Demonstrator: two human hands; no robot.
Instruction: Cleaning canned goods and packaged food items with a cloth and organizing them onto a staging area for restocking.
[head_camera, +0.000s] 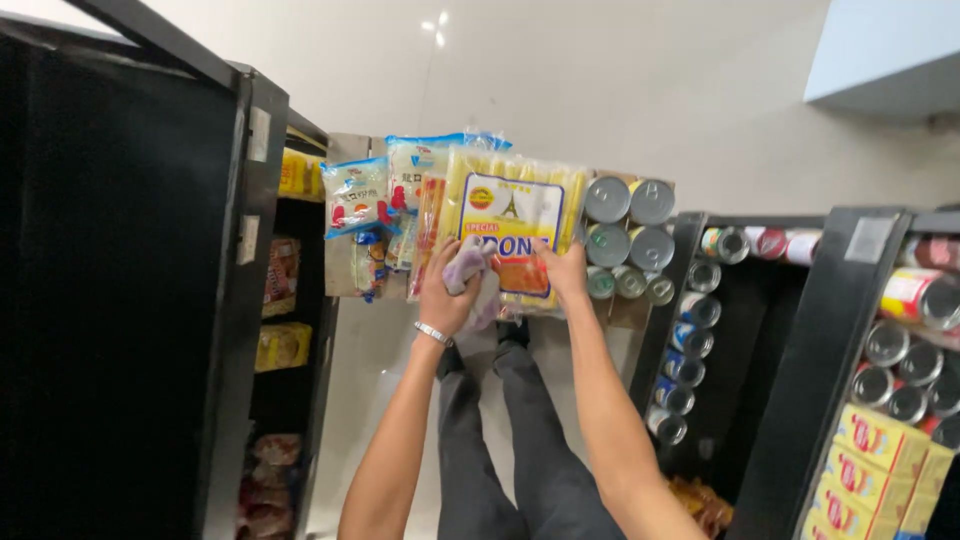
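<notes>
Item: clear yellow-labelled noodle packet (512, 225), gripped at six o'clock edge by closed right hand (566, 272); left hand (447, 295) clutches lilac cloth (470, 275), steadying it.

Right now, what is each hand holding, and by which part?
Both hands grip the yellow noodle packet at its lower edge: left hand at the lower left corner, with a crumpled purple cloth bunched in it, right hand at the lower right.

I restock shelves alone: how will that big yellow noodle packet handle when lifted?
The yellow noodle packet is probably light yet bulky; both hands grip it. Its glossy film may slip. The left hand, also clutching a cloth, likely grips less firmly than the right hand.
</notes>
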